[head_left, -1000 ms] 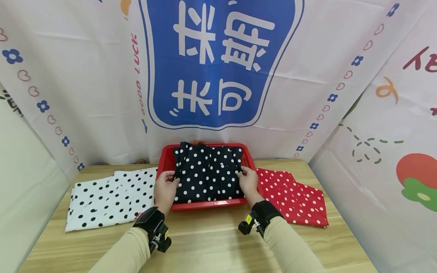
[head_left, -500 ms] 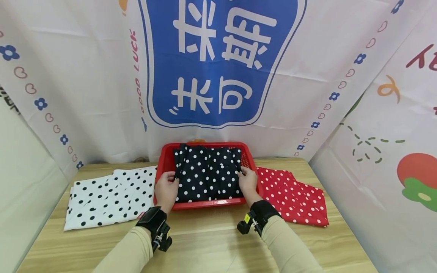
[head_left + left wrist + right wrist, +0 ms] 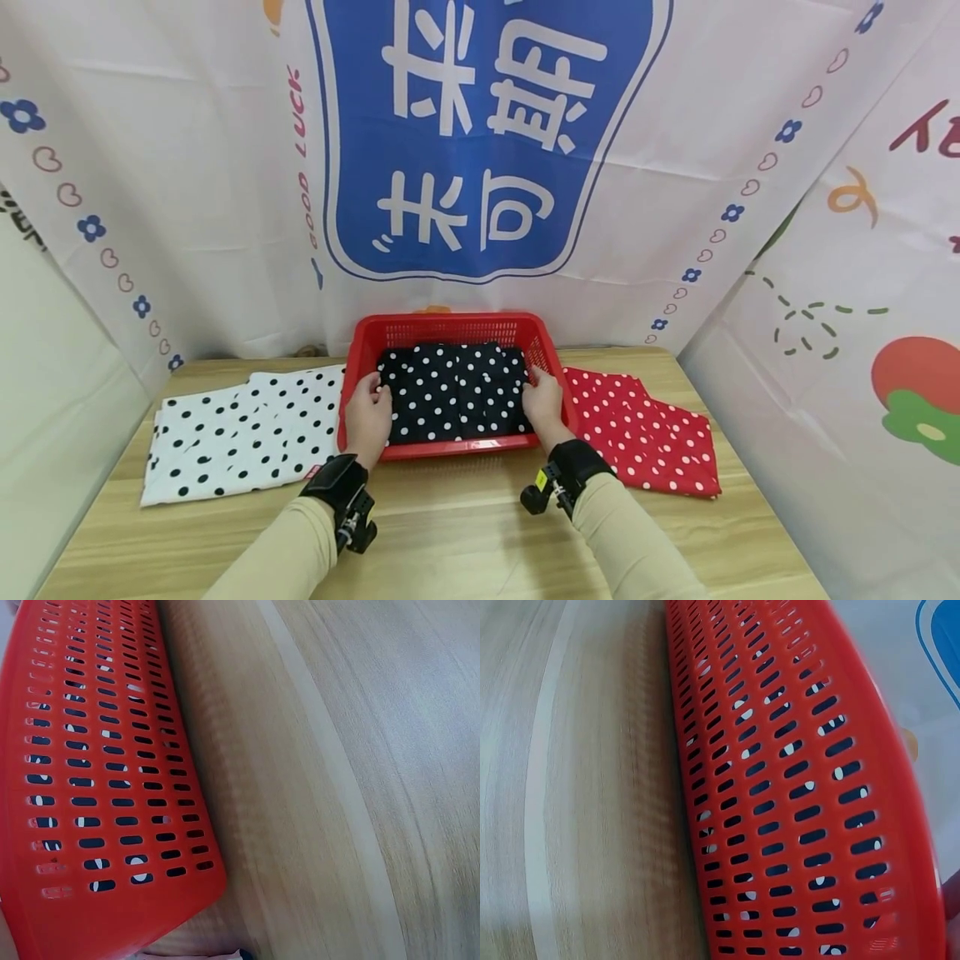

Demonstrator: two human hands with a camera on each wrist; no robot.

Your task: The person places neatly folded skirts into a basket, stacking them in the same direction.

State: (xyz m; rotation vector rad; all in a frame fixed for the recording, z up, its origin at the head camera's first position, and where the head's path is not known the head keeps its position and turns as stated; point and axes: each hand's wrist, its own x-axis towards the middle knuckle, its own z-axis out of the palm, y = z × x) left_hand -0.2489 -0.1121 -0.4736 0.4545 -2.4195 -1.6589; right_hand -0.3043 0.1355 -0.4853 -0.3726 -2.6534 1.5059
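Note:
A folded black cloth with white polka dots (image 3: 457, 393) lies inside a red plastic basket (image 3: 465, 450). At the cloth's left edge is my left hand (image 3: 368, 421), reaching over the basket's left side with fingers bent. My right hand (image 3: 543, 400) reaches over the opposite side, at the cloth's right edge. Both sets of fingertips are partly hidden by basket and cloth, so whether they pinch the fabric is unclear. Through the slotted basket wall (image 3: 112, 922) in the left wrist view, dotted fabric shows. The right wrist view shows the other slotted wall (image 3: 840, 825) likewise.
Folded white cloth with black dots (image 3: 240, 433) lies left of the basket on the wooden table (image 3: 450, 533). To the right is a folded red cloth with white dots (image 3: 648, 437), close beside the basket. A printed white curtain (image 3: 225, 208) hangs behind the table.
The black cloth has sunk lower in the basket; its far edge dropped from the back rim, uncovering the slotted back wall. Both hands stay at its sides, almost unmoved.

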